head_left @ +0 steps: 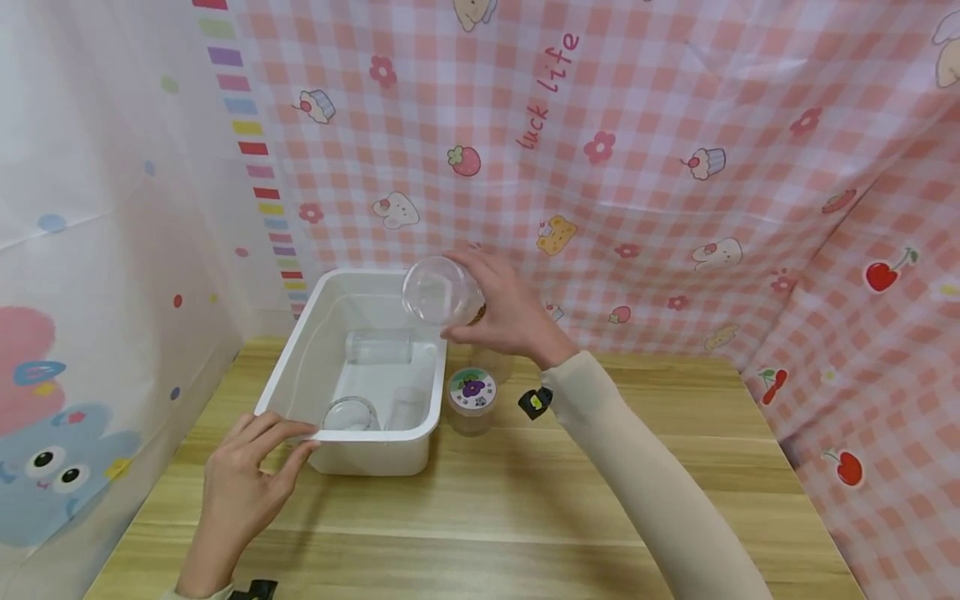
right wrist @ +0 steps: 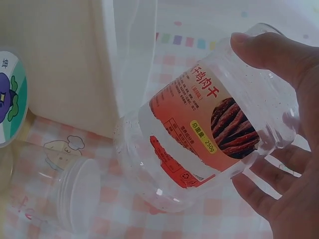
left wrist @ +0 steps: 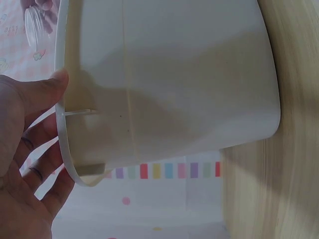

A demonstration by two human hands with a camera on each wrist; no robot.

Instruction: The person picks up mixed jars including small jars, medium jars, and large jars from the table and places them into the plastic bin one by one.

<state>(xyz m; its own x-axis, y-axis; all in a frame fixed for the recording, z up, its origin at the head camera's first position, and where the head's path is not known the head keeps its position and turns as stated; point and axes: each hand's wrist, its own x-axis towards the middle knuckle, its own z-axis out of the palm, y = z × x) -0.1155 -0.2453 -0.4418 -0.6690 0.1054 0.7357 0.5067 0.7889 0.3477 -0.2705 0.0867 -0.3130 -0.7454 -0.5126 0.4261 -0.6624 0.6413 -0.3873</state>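
A white plastic bin (head_left: 431,392) stands on the table. At its near left corner my left hand (head_left: 251,475) grips the rim between thumb and fingers. My right hand (head_left: 506,308) holds a clear plastic jar (head_left: 435,292) tilted over the bin's right rim. The right wrist view shows a torn red label (right wrist: 199,114) with a picture of dried meat strips on that jar. Inside the bin lie a clear jar (head_left: 378,347) at the back, a round clear container (head_left: 351,414) in front and another clear container (head_left: 406,408) by the right wall.
Just right of the bin stands a jar with a purple-fruit lid sticker (head_left: 472,390). Another clear jar (right wrist: 79,196) stands close behind it. The wooden table (head_left: 600,500) meets a pink checked cloth (head_left: 645,208) at the back and right, and a white patterned cloth at the left.
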